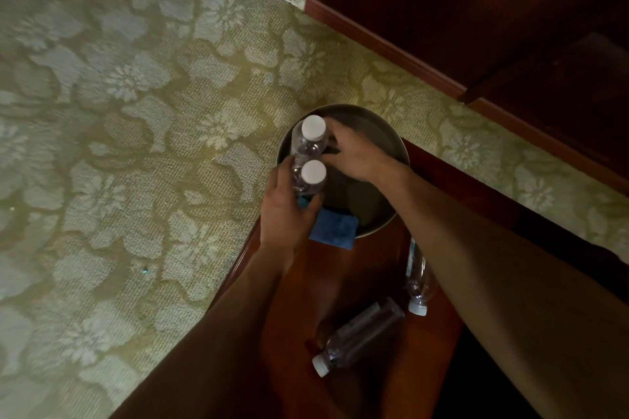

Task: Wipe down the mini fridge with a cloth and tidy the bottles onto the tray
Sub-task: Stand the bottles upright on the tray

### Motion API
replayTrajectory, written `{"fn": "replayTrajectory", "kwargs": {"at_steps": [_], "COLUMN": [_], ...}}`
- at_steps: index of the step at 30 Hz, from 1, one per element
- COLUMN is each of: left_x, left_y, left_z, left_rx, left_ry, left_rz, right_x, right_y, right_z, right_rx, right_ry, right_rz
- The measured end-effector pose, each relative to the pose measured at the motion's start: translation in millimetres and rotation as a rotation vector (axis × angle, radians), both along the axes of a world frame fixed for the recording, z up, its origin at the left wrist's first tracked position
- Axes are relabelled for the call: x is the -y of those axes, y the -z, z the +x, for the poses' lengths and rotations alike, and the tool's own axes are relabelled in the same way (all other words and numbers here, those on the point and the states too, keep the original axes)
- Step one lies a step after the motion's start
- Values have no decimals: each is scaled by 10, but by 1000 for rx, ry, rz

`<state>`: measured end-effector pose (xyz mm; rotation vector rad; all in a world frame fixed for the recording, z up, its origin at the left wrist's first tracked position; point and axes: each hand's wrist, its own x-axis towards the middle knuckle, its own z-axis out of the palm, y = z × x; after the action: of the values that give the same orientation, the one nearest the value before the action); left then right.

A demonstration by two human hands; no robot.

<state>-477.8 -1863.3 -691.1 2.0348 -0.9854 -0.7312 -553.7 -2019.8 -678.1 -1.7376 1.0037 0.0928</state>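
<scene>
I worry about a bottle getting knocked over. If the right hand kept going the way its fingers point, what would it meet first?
The right hand points left across the tray; its fingertips are already at the farther upright bottle, so that comes first. Whether they touch it yet is unclear.

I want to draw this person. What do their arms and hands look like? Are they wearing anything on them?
Both arms are bare all the way down, with no sleeves showing. The left hand and the right hand have no gloves, and I can see no watch, bracelet or ring on them. The picture is dim, so something tiny could be missed.
</scene>
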Motion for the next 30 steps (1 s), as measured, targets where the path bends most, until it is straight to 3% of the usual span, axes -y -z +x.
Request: {"fn": "replayTrajectory", "kwargs": {"at_steps": [17,30], "left_x": [-27,-74], "left_y": [11,-79], "left_z": [19,-33], "left_rx": [31,4], "left_ry": [8,23], "left_rz": [-3,113], "right_x": [-50,-68], "right_y": [47,20], "right_z": [-26,-196], "right_rx": [61,-66], "right_ry": [86,97], "right_rz": [90,47]}}
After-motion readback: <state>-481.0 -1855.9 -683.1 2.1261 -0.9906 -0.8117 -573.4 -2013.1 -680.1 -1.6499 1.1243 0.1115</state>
